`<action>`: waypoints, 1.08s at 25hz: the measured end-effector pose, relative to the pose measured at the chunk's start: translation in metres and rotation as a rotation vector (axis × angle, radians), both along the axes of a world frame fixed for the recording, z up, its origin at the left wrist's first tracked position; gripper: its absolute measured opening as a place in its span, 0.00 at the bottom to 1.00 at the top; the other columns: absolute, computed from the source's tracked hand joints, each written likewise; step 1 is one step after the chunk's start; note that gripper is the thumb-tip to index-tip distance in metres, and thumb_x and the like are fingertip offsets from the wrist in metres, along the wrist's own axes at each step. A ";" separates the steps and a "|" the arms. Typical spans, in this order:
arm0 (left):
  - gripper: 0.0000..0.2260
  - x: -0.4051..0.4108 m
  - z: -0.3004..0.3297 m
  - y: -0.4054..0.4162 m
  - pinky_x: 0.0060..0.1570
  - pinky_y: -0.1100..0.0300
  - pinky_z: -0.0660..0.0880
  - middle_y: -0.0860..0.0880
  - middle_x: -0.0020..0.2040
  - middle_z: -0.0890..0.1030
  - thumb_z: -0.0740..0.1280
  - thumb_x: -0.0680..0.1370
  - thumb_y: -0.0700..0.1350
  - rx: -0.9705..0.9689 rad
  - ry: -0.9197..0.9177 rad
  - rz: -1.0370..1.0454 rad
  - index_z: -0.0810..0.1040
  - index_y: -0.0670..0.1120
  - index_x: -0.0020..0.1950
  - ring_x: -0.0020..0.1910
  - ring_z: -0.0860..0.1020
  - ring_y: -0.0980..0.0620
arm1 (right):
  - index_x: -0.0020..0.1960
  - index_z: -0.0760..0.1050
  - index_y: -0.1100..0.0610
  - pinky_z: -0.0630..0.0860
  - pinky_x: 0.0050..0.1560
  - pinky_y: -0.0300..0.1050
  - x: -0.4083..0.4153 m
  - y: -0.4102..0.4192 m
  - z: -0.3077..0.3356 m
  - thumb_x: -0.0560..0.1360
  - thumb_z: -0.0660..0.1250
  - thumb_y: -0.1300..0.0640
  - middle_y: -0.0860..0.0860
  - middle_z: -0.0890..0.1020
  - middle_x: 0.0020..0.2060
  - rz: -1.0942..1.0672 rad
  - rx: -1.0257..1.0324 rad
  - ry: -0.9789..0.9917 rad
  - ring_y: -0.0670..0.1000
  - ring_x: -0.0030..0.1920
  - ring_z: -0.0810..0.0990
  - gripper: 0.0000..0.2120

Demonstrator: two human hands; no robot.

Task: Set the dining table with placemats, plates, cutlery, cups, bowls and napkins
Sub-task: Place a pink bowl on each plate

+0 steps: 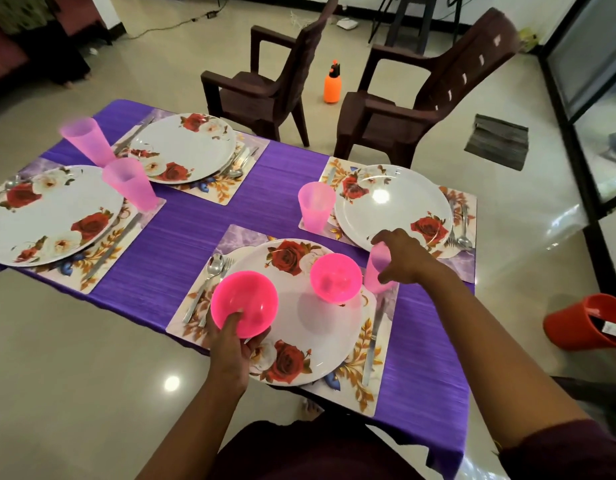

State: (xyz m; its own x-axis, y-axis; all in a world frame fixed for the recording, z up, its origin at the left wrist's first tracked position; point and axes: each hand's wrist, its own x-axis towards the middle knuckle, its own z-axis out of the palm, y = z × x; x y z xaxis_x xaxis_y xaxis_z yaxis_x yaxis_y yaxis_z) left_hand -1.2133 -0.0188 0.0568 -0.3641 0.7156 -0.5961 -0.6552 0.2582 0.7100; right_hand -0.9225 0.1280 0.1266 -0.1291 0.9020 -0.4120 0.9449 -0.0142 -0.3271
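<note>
The left hand (230,336) grips a bright pink bowl (244,304) by its near rim, thumb inside and fingers curled beneath, holding it over the left edge of the nearest plate (310,323). A second pink bowl (336,278) sits on that same plate, toward its far right. The right hand (401,258) is curled round a pale pink cup (377,271) standing at the placemat's (375,386) far right corner.

Judging from the layout, the job looks well advanced: all four places on the purple-covered surface (265,209) have a placemat, a rose-patterned plate, cutlery and a cup. A spoon and fork (209,285) lie left of the near plate and a knife (372,344) to its right. Bowls seem only begun, since the other three plates carry none. I see no napkins anywhere, so those appear still to come.

Beyond the surface stand two brown chairs (403,112), and an orange spray bottle (332,84) sits on the floor.
</note>
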 end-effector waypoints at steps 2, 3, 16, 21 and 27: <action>0.27 -0.002 -0.004 -0.003 0.39 0.47 0.81 0.41 0.69 0.68 0.64 0.77 0.36 -0.021 -0.012 0.004 0.63 0.53 0.74 0.64 0.72 0.36 | 0.68 0.67 0.52 0.74 0.58 0.52 -0.002 0.000 0.001 0.61 0.80 0.59 0.56 0.69 0.63 -0.001 0.006 -0.001 0.61 0.63 0.71 0.39; 0.27 -0.002 -0.004 -0.004 0.39 0.47 0.81 0.40 0.69 0.68 0.64 0.77 0.36 -0.029 -0.011 0.005 0.64 0.53 0.73 0.64 0.72 0.36 | 0.68 0.67 0.52 0.74 0.57 0.51 -0.004 0.000 0.001 0.61 0.80 0.59 0.56 0.69 0.63 -0.005 0.011 0.000 0.60 0.62 0.71 0.39; 0.26 -0.005 0.004 -0.015 0.52 0.39 0.78 0.41 0.67 0.69 0.63 0.78 0.37 -0.049 0.085 0.006 0.64 0.56 0.72 0.61 0.73 0.37 | 0.77 0.54 0.51 0.47 0.76 0.58 -0.094 -0.015 -0.009 0.59 0.79 0.39 0.56 0.64 0.73 0.458 0.215 -0.203 0.58 0.74 0.60 0.55; 0.25 -0.005 0.010 -0.013 0.54 0.38 0.78 0.45 0.64 0.71 0.62 0.78 0.37 -0.010 0.086 -0.004 0.65 0.56 0.72 0.61 0.74 0.40 | 0.77 0.52 0.54 0.52 0.74 0.61 -0.105 -0.006 -0.037 0.62 0.79 0.44 0.60 0.61 0.74 0.606 0.043 -0.521 0.63 0.73 0.62 0.54; 0.27 -0.013 0.003 -0.014 0.50 0.39 0.79 0.44 0.67 0.70 0.66 0.76 0.39 -0.001 0.070 -0.017 0.65 0.57 0.73 0.63 0.72 0.39 | 0.77 0.53 0.54 0.59 0.73 0.59 -0.106 -0.005 -0.044 0.61 0.80 0.45 0.60 0.61 0.74 0.596 0.009 -0.411 0.64 0.72 0.62 0.53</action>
State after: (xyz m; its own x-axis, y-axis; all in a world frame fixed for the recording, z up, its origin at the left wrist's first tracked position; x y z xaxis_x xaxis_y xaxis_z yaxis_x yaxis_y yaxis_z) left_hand -1.2259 -0.0330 0.0598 -0.3930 0.7212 -0.5704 -0.5992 0.2697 0.7538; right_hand -1.0281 0.1230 0.0831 -0.4362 0.7301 -0.5260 0.8380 0.5426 0.0581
